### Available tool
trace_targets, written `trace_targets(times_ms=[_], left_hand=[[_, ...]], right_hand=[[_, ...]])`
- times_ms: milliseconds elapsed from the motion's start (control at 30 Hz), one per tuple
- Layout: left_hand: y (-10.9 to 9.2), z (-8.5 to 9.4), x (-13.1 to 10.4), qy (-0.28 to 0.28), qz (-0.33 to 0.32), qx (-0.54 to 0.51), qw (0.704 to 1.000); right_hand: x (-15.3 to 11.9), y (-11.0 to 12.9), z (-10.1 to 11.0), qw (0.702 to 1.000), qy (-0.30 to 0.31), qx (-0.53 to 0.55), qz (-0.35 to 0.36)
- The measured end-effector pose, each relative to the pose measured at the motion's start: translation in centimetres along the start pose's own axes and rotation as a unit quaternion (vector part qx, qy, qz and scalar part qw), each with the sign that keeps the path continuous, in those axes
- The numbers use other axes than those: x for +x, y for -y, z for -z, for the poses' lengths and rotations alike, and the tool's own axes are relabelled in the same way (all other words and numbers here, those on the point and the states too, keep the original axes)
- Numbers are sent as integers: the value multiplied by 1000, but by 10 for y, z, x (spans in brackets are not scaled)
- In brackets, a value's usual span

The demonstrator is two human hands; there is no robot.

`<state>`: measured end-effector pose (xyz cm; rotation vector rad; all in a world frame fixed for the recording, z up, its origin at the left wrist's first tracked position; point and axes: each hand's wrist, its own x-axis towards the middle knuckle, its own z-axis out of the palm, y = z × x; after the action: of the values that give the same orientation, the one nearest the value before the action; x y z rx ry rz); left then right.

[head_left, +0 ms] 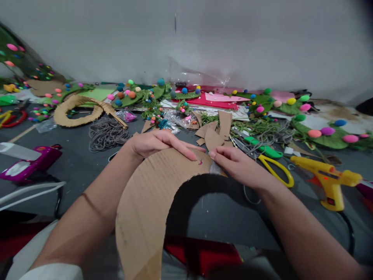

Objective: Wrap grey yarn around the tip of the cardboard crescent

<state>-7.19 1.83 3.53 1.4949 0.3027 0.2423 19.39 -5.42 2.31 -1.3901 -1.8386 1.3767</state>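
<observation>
A curved piece of brown cardboard (145,190), cut like a wide arc, slants from the lower middle up to both hands. My left hand (163,144) grips its upper edge, the index finger lying across the face near a small purple pen mark (200,161). At the arc's right end, my right hand (230,161) has thumb and fingers pinched on the edge. A clear, shiny strip (215,168) that looks like tape shows just below those fingers. The right fingertips are partly hidden.
Right of the hands lie yellow-handled scissors (276,171), a green cutter (264,147) and a yellow glue gun (329,179). A purple glue gun (32,161) is at left. Behind are grey yarn (107,134), a wrapped ring (62,112), cardboard scraps (214,138) and pompom-dotted leaves (323,134).
</observation>
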Motion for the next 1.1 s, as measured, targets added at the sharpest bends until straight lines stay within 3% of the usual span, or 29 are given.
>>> trace_targets(times_ms=[100,233,300,400,533,633,733,900,1033,1100], left_hand=[[-1,1,2,-24,2,15,1000],[3,3,6,-34,7,30,999],[7,1,9,-82,4,21,996],[13,-5,14,-201,-29,-12,979],[14,-19,29,-301,-32,-87,949],[15,-32,45,-367,-69,-124,919],[16,-43,57,-397,-75,-166,899],[17,-48,65,-447,-70,-212,866],[14,-45,62,-420,-84,-241,871],[12,-42,59,-399,-86,-237,882]], right_hand=[[2,-7,0,995,9,95,-38],[6,-16,4,954,46,280,-97],[8,-16,7,936,72,327,-106],[10,-16,9,919,80,375,-95],[13,-15,7,903,38,425,-57],[16,-15,2,892,-45,449,-7],[17,-14,-3,883,-112,455,24],[15,-14,-12,906,-143,390,86],[15,-18,-9,942,-106,298,114],[16,-20,-4,963,-123,208,118]])
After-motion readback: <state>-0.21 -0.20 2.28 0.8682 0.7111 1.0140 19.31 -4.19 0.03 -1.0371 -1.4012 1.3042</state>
